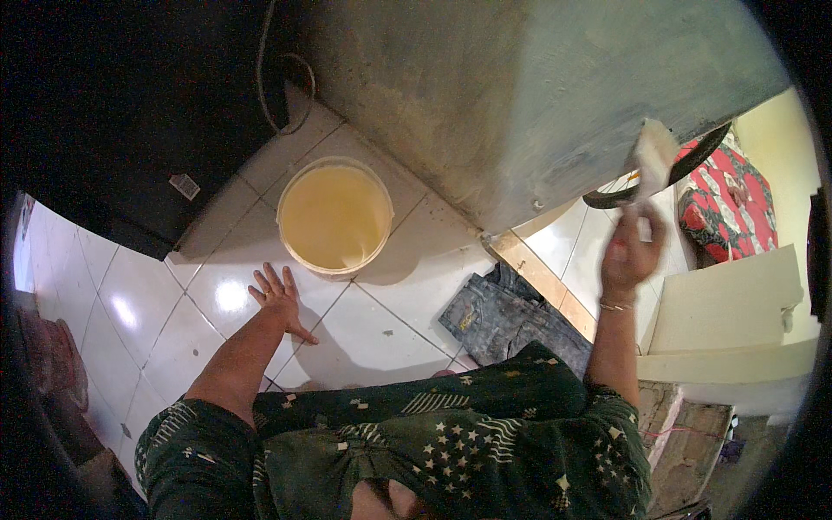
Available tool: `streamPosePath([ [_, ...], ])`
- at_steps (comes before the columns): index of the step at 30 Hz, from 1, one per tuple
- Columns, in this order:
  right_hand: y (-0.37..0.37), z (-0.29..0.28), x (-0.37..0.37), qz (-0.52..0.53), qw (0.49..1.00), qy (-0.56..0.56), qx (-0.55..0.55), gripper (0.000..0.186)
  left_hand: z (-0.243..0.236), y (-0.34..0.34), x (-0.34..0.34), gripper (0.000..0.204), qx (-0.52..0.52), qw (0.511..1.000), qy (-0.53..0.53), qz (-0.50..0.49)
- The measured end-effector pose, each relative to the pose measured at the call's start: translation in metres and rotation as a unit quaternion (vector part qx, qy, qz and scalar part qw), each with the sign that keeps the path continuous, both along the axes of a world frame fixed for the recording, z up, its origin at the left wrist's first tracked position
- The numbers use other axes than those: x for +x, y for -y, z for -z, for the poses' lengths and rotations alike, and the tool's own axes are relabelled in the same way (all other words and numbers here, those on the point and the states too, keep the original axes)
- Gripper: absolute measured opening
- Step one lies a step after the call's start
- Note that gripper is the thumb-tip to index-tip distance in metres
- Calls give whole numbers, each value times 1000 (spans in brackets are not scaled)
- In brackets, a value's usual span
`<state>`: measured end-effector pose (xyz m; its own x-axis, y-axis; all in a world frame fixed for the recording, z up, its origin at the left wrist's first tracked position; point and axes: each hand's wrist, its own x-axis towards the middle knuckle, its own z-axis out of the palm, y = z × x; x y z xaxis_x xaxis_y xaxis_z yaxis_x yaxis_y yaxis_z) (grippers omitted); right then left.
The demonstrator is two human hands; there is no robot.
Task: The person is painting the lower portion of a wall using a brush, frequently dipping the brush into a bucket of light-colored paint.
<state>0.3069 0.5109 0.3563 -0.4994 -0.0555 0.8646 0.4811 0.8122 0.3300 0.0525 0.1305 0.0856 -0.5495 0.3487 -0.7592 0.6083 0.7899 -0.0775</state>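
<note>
My right hand [633, 250] is raised at the right and closed round what looks like a wide paintbrush [656, 149], smeared by motion. Its pale head is up against the edge of a grey-green wall [520, 104]; whether it touches cannot be made out. My left hand [278, 302] is open, fingers spread, over the white floor tiles [390, 325] and seemingly resting on them. Just beyond it stands a round white bucket [286, 238] holding a cloudy yellowish liquid [334, 217].
Dark folded cloth [520, 321] lies on the floor by the wall's corner. A black cabinet-like block [113, 139] rises at the left, with a loose cable [299, 95] near it. Past the wall edge are a wheel [607, 199] and red patterned fabric [728, 195].
</note>
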Motion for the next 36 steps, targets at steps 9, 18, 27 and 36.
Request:
streamPosePath([
  [9,30,99,-18,52,814,445,-369,26,-1,4,-1,168,27,1000,-9,8],
  [18,56,-40,-38,-85,995,51,-5,30,5,11,2,166,0,1000,-12,-1],
  [27,21,135,-31,-59,901,357,-240,19,8,0,-1,169,17,999,-26,17],
  [36,43,-65,-70,-134,990,25,-37,29,-5,4,2,164,-11,1000,-7,1],
])
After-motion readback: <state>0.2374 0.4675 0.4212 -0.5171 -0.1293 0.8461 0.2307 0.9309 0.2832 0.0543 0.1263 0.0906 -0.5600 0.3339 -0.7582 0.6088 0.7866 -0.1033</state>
